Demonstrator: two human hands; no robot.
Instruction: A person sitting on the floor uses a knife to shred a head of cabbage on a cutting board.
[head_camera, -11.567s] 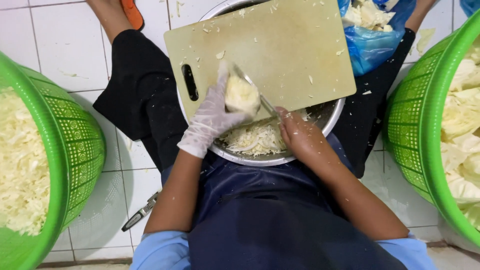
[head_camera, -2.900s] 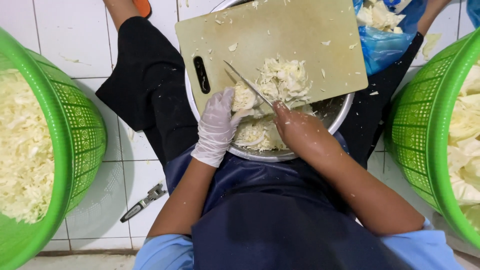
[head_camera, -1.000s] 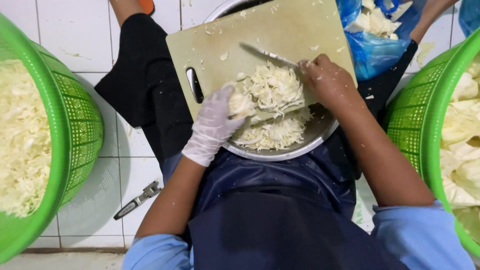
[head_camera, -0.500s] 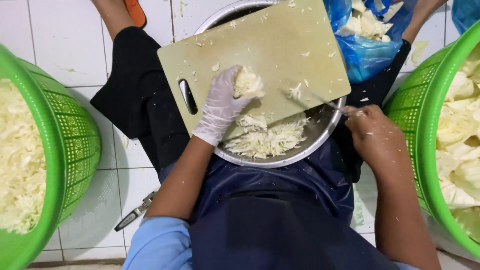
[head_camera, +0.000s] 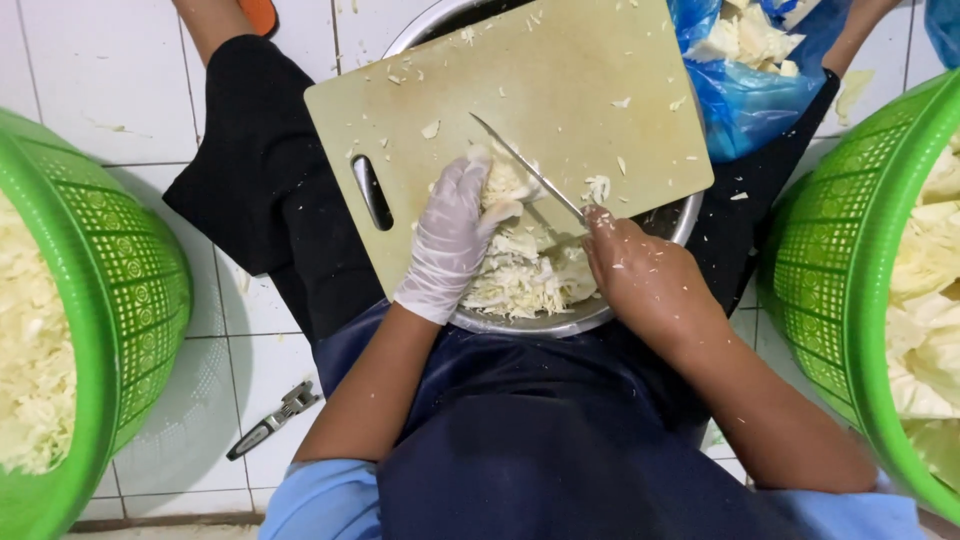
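Baskets first: two of green perforated plastic, one at nine o'clock (head_camera: 90, 300) heaped with shredded cabbage (head_camera: 30, 370), one at three o'clock (head_camera: 850, 260) loaded with larger pale cabbage leaves (head_camera: 930, 300). White square floor tiles (head_camera: 100, 70) beneath, glossy, flecked with scraps. Small grey metal tool (head_camera: 268, 422) lying on a tile at seven o'clock, well apart from both hands.

Near centre, one round steel bowl (head_camera: 560, 324), mostly hidden under one rectangular cutting board (head_camera: 500, 100) of pale yellowish plastic, scored and stained, with a slotted handle hole at its nine o'clock edge. Board resting tilted across the bowl's rim.

Left hand (head_camera: 450, 240) in a thin translucent white glove, fingers curled down over a cabbage chunk (head_camera: 505, 185) at the board's six o'clock edge, pressing it in place. Loose shreds (head_camera: 525, 275) piled below in the bowl, just under the chunk.

Right hand (head_camera: 640, 275) bare, speckled with cabbage bits, closed tight around the handle of one knife (head_camera: 528, 170); handle itself hidden inside the fist. Slim steel blade pointing toward eleven o'clock, lying against the chunk beside the gloved fingers.

Blue plastic bag (head_camera: 745, 105) at one o'clock, crinkled, holding more cabbage pieces, touching the board's far corner. Dark apron and black trousers below the bowl.
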